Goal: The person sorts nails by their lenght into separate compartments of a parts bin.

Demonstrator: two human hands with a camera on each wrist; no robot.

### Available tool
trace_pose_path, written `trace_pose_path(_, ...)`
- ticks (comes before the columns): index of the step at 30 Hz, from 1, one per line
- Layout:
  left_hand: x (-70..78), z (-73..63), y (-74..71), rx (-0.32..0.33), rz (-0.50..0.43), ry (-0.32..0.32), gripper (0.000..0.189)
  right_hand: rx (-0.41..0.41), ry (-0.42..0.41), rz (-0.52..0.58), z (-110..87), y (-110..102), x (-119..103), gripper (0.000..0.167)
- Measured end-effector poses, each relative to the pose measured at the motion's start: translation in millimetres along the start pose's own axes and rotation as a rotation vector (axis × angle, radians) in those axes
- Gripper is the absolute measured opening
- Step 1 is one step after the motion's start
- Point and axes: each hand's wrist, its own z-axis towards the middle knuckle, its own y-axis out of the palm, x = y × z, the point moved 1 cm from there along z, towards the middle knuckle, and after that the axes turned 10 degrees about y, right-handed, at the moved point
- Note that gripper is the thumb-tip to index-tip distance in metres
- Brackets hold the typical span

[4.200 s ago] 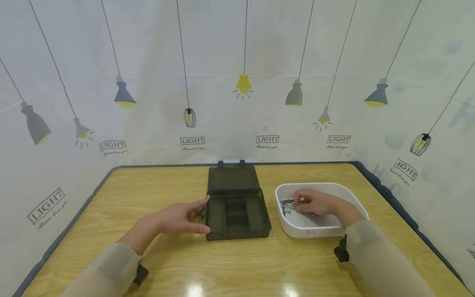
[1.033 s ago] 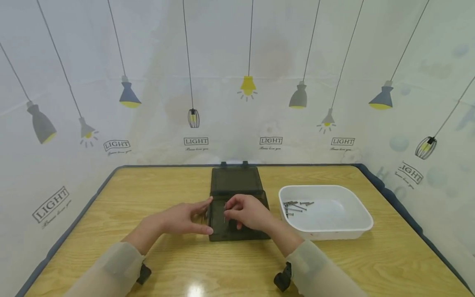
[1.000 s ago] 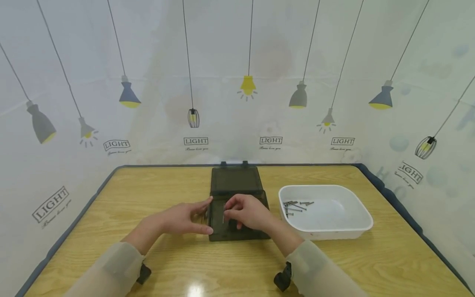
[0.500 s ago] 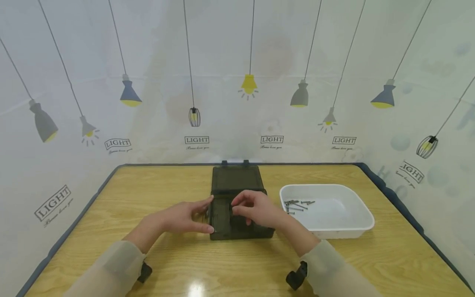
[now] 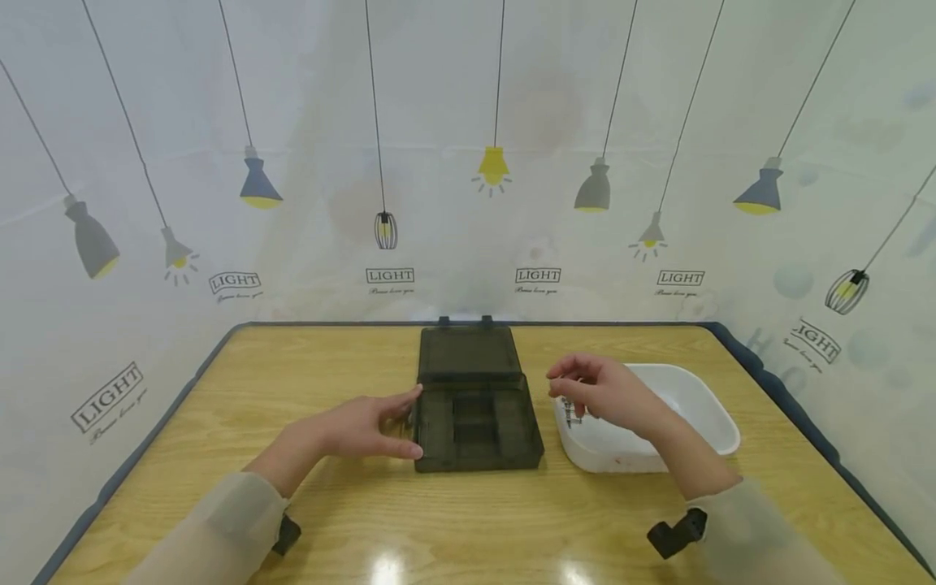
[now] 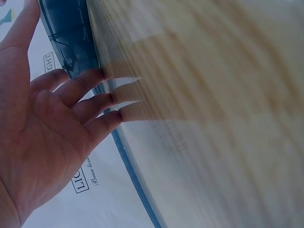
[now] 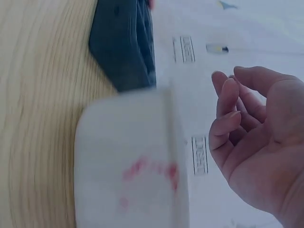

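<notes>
A dark translucent compartment box [image 5: 478, 426] lies with its lid folded back on the table. My left hand [image 5: 351, 426] rests against its left side, thumb and index finger spread along the edge; in the left wrist view its other fingertips touch the tabletop. Over the left end of a white tray [image 5: 621, 461], my right hand [image 5: 610, 394] hovers with fingers loosely bent. The right wrist view shows nothing clearly held in it. Small metal screws [image 5: 572, 413] lie in that end of the tray, partly hidden by the hand. The box's left-compartment contents are too dark to make out.
The wooden table [image 5: 329, 520] ends at a dark-edged border against a wall covering [image 5: 307, 203] printed with lamps. The tray stands right of the box, with a narrow strip of tabletop between them.
My right hand pinched a thin screw over the box's left compartment, then moved off and right to above the tray, no screw visible in it. The left hand has stayed at the box.
</notes>
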Motion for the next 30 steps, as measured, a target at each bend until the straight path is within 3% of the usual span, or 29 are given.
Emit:
trace_pose_path(6,-2.5,1.0,0.9,0.001,-0.003,0.000,0.111,-0.007,0.076,-0.095,0.5,-30.6,39.8,0.035)
trace_pose_path(13,-3.0,1.7,1.0,0.001,0.012,0.002,0.111,-0.064,0.188,-0.179,10.2,-51.6,79.9,0.023)
trace_pose_path(21,-3.2,1.7,2.2,0.001,0.013,0.002,0.111,-0.057,0.238,-0.177,21.4,-58.1,98.8,0.021)
trace_pose_path(30,-1.3,-0.5,0.1,-0.002,0.003,0.014,0.111,-0.080,0.247,-0.149,27.7,-54.3,105.2,0.024)
